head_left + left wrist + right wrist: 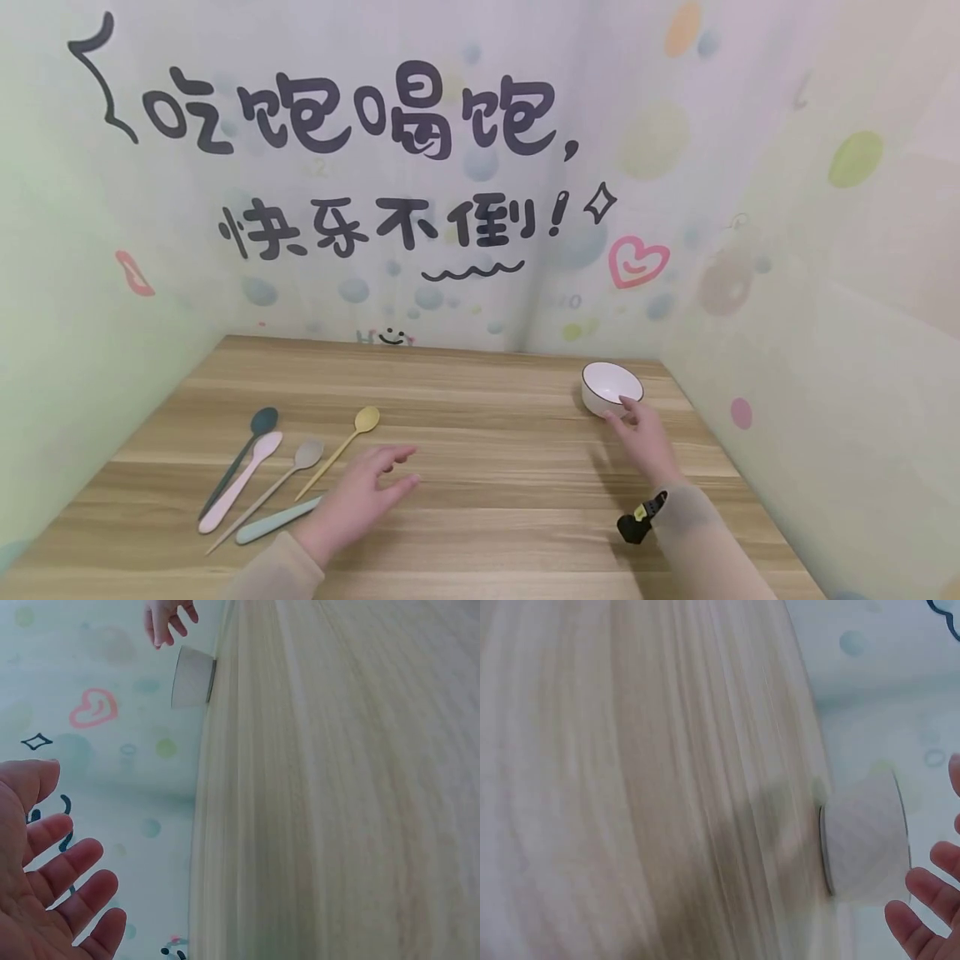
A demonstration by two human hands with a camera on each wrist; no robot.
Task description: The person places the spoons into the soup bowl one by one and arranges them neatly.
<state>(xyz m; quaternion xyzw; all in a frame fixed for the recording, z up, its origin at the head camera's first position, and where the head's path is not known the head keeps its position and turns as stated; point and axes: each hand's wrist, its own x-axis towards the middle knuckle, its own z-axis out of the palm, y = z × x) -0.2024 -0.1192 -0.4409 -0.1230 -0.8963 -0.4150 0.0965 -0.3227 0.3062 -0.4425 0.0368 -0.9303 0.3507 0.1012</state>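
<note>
A white bowl [600,403] with a dark rim stands upright at the back right of the table. My right hand [643,437] is at its near side, fingers loosely spread; the right wrist view shows the bowl [866,840] beside the fingertips, and contact is hard to judge. Over the table at centre left, my left hand [356,498] is relaxed and holds nothing. Closest to it lies a pale blue-green utensil [277,520], one end hidden behind that hand. A yellow spoon [366,420] and a grey-beige spoon [307,455] lie just beyond.
Farther left lie a pink spoon [266,446] and a dark teal spoon [263,422], close together. The wooden table [465,400] meets a patterned wall [450,183] with black lettering at the back. Side walls flank it left and right. A black band [637,523] sits at my right wrist.
</note>
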